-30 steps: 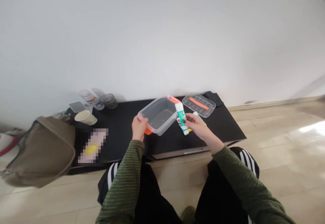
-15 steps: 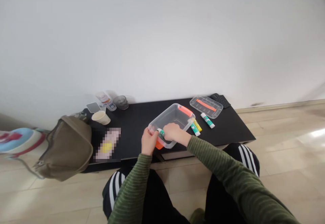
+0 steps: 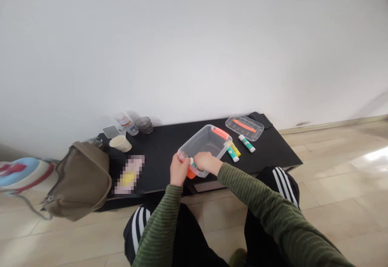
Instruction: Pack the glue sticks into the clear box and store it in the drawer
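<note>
- So the clear box is by the front edge of the black surface, roughly midway along, at a slant. Can't tell from here if its bottom is flat down.
- Left hand has the left end of it: thumb over the rim, fingers wrapped round the outside, no slack, properly gripping.
- Right hand is down inside, fingers curled. A white-and-green tube shows right by them, but the fingertips are hidden, so can't tell if they're pinching it or just touching.
- My guess on the box: thin plastic, really light, stiffish with some flex in the walls, kinda slippery. I'd grab the rim at two opposite sides and leave the orange latch alone, since it looks hinged.
- Tube looks light, hard and smooth, probably a roller. Pinch it round the middle, not the cap.
- A green-labelled tube and a yellow tube lie side by side, just beside the box's right side.
- Last tube is nearer the surface's right edge, just in front of the lid, towards the far right corner. Lid's flat, so I'd lift it by the orange strip.
</note>
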